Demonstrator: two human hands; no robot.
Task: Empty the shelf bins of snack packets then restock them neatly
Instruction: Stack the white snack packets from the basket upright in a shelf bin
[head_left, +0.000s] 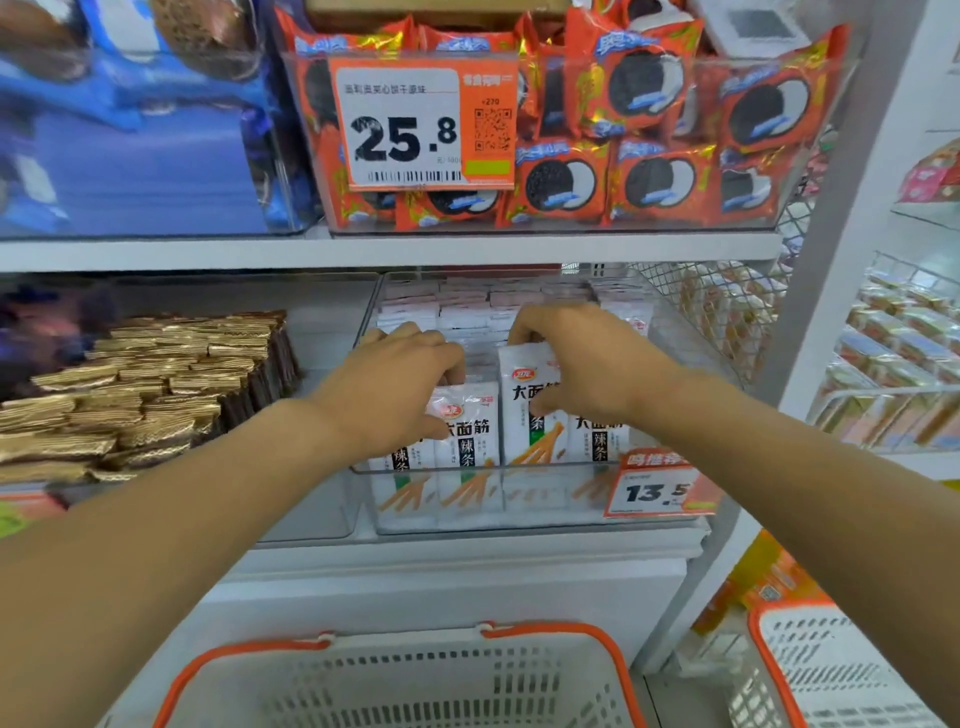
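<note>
Left hand (400, 384) grips white packets (467, 431) inside clear bin (519, 519); right hand (576, 364) pinches one raised packet (524, 410) beside it; basket (395, 680) below bin.

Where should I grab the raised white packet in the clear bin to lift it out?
Take the raised white packet by its top edge, coming from above. It stands upright, higher than its neighbours, packed side by side in the clear bin, so only its top is free. The right hand already holds it there.
</note>
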